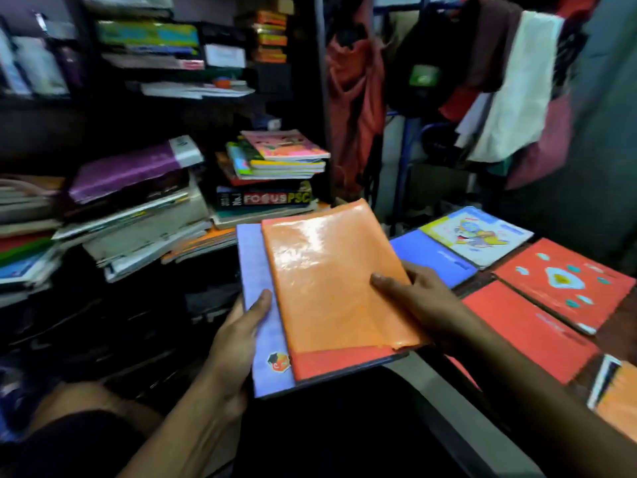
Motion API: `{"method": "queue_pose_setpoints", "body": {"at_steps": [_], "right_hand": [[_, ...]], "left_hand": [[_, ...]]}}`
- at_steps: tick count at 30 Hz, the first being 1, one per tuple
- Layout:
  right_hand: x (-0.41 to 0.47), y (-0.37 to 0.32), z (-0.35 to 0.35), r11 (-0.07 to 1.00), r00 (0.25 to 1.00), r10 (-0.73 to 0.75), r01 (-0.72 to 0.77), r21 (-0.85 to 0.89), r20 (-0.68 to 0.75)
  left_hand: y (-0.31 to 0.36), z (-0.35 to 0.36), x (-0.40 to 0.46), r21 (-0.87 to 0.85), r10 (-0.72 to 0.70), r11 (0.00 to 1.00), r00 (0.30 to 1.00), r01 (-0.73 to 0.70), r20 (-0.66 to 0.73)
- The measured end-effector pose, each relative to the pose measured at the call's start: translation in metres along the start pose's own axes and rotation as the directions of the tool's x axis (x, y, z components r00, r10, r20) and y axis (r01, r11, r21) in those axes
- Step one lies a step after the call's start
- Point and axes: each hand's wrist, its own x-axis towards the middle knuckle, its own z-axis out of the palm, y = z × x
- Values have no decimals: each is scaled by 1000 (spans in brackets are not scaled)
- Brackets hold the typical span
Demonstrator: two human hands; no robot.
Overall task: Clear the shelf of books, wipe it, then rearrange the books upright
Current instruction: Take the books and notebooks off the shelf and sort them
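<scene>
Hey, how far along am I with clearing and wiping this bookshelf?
Early on. Done: a few books, like the red book, already lie flat on the surface at right. In hand: your left hand and right hand hold a small stack topped by the orange book. Left: piles such as the Focus PSC stack remain on the shelf; no wiping or upright arranging shows yet.

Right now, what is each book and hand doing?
Orange book: held flat, topmost.
Lilac book: held underneath.
Left hand: gripping the lilac book's edge.
Right hand: gripping the orange book.
Red books: lying flat, at right.
Shelf stacks: piled flat, not upright.
</scene>
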Motion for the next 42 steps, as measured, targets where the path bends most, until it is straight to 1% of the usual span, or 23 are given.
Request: {"method": "queue_pose_setpoints", "body": {"at_steps": [2,5,7,9,11,12,16,18,20,21,22,23,24,26,27,28,30,31,32,33,36,39,42], "right_hand": [[7,-6,-29,997,988,-43,53,61,-148],[19,-10,-70,955,915,23,100,280,-403],[30,2,-86,927,861,122,80,367,-494],[40,21,-87,934,836,175,26,357,-520],[51,44,-77,945,837,210,-42,323,-505],[55,51,-70,938,847,241,-77,339,-474],[51,52,-52,873,913,343,-224,433,-220],[46,47,-56,862,926,345,-247,443,-155],[40,42,-65,874,934,340,-270,405,-112],[38,40,-71,887,936,341,-290,361,-85],[35,37,-75,911,937,343,-314,269,-66],[33,35,-80,935,939,337,-327,138,-63],[30,33,-86,948,946,313,-317,-36,-89],[23,28,-97,893,961,225,-270,-360,-161],[19,25,-100,874,971,168,-228,-429,-172],[12,20,-98,894,979,137,-187,-406,-150],[-5,11,-86,972,990,141,-141,-188,-14],[-12,8,-78,985,988,144,-137,-105,63],[-18,7,-71,990,985,133,-126,-71,109],[-24,7,-68,993,988,114,-108,-53,108],[-35,14,-78,994,993,109,-110,-27,-32],[-49,24,-107,982,975,184,-177,68,-126],[-68,34,-138,967,945,212,-166,192,-248]], "left_hand": [[-4,10,5,2,31,1000,999,-31,15],[-1,12,11,35,81,996,997,-81,4],[1,7,14,57,89,994,996,-89,-8],[4,2,16,90,105,991,994,-104,-11],[5,-1,16,120,123,986,992,-119,-25],[5,-2,17,126,133,984,991,-127,-36],[4,-4,19,127,130,984,991,-123,-45],[2,-4,19,123,125,985,991,-119,-38],[-1,-2,19,117,112,987,993,-108,-30],[-1,0,19,107,102,989,995,-99,-22],[-2,1,20,98,95,991,995,-93,-14],[-3,4,20,94,91,991,996,-90,-5],[-4,7,19,91,90,992,996,-90,3],[-4,15,18,84,82,993,997,-83,11],[-3,19,17,74,77,994,997,-78,17],[-3,23,18,65,73,995,997,-75,29],[-5,32,19,40,58,997,996,-60,66],[-7,39,20,31,43,998,995,-46,85],[-10,47,20,18,28,999,994,-30,104],[-14,56,20,6,5,1000,993,-6,120],[-28,79,17,-19,-53,998,989,56,141],[-42,88,15,-4,-41,999,990,42,139],[-49,93,14,32,-21,999,989,16,143]]}}
